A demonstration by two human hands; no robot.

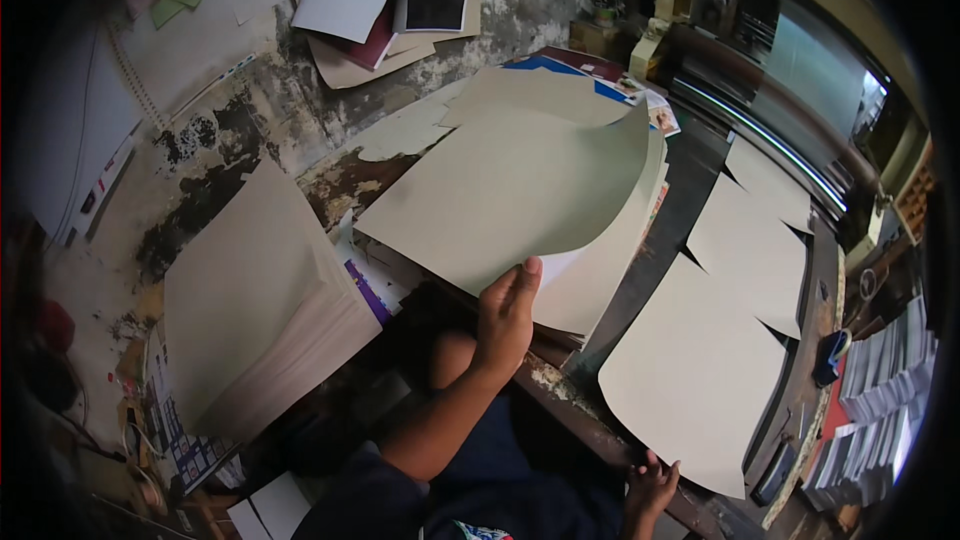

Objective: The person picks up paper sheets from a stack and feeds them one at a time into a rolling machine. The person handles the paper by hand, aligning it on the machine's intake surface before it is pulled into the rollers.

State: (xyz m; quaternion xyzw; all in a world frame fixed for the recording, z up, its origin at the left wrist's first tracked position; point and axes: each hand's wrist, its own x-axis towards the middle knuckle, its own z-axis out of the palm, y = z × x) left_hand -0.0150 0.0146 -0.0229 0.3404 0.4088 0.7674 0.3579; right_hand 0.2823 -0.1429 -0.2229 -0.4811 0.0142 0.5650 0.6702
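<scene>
Head view: left hand (507, 318) lifting a beige sheet (510, 195) off its stack.
Its grip pinches that sheet's near edge, curling it up away from the person; the right hand (650, 480) rests fingers on another beige sheet (690, 380) at the worktop's near edge (580, 410).

I see a large beige sheet of matt, smooth paper (510, 190) curling softly, and beside it a thick beige stack of paper sheets (255, 310) with finely ribbed edges. The mottled grey floor (250, 130) looks rough and worn, while the dark metal table edge (570, 395) is chipped and rusty.
</scene>
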